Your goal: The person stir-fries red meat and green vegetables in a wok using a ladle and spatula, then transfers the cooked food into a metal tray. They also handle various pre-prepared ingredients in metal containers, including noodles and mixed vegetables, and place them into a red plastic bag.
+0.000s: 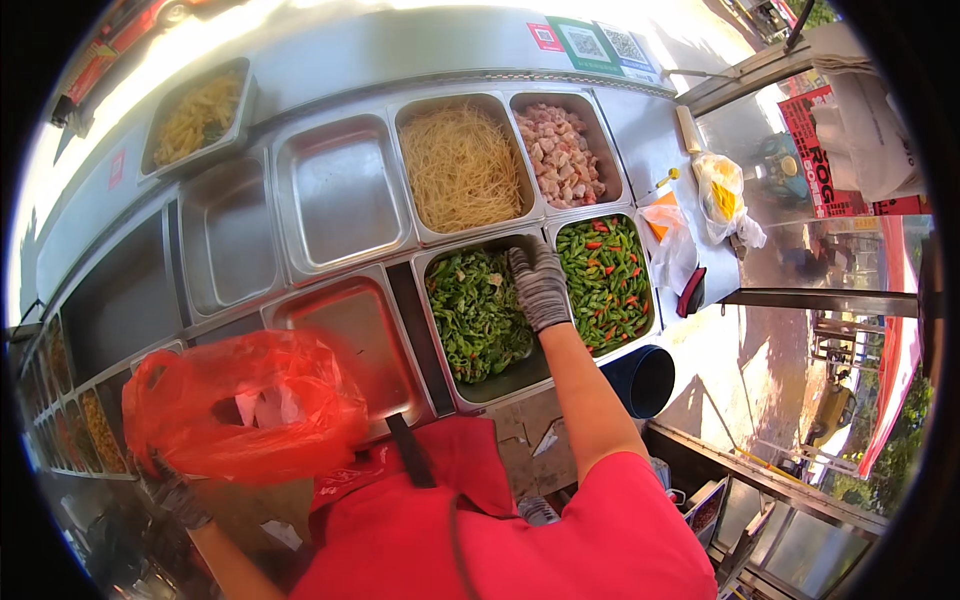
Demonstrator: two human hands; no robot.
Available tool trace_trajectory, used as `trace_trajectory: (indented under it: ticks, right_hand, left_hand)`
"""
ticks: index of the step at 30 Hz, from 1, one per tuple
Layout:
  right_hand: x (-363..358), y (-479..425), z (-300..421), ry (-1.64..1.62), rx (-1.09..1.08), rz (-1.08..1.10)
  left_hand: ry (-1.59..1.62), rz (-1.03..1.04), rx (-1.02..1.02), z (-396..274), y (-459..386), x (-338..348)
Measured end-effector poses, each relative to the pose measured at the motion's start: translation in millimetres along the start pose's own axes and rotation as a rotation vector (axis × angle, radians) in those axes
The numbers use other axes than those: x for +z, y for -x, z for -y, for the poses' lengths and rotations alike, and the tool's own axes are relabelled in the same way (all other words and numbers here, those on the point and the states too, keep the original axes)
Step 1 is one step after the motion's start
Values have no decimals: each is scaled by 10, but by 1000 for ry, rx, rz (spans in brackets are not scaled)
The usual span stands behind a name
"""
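Observation:
My left hand [174, 493], in a grey knitted glove, grips a red plastic bag [247, 442] at its lower left. The bag hangs open over the near steel trays, with pale pink material visible inside. My right hand [538, 289], gloved the same way, reaches into the right side of a steel tray of chopped leafy greens [476, 315]. Its fingertips are at the tray's far right corner, and whether they hold anything is unclear. Just right of that hand stands a tray of small green and red chilli peppers [606, 285].
Behind the greens are trays of thin pale noodle-like strands [461, 169] and diced raw meat [559, 154]. Bare steel trays [341, 195] lie left. Yellow strips fill a raised tray [199, 116]. Plastic bags [720, 195] sit right; a dark round bin [651, 382] stands below the counter edge.

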State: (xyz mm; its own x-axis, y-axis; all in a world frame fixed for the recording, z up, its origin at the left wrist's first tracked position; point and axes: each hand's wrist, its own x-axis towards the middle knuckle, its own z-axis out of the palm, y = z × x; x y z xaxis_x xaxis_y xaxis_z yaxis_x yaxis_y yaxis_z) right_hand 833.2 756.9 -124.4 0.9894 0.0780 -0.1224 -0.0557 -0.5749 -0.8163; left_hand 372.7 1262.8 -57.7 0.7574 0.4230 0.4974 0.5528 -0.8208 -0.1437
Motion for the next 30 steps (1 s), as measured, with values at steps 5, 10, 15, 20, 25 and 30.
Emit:
trace_trajectory:
  ticks: [5, 10, 15, 20, 25, 30]
  right_hand:
    - [-1288, -873, -1459, 586, 194, -375]
    - [-1731, -1585, -2529, 444, 72, -274]
    - [-1945, -2073, -2971, 555, 233, -86]
    - [-2486, -2481, -3563, 793, 31, -31]
    - [-3270, -2604, -3674, 583, 242, -128]
    - [-2468, -2367, -3118, 442, 112, -350]
  left_hand:
    - [1320, 271, -999, -971, 272, 810]
    - [1259, 588, -1581, -1543, 733, 1188]
    - [993, 619, -2170, -1887, 723, 1180]
    - [1070, 481, -2352, -1746, 1151, 1298]
    - [996, 427, -2307, -1989, 963, 1372]
    - [968, 577, -2215, -1588, 1113, 1345]
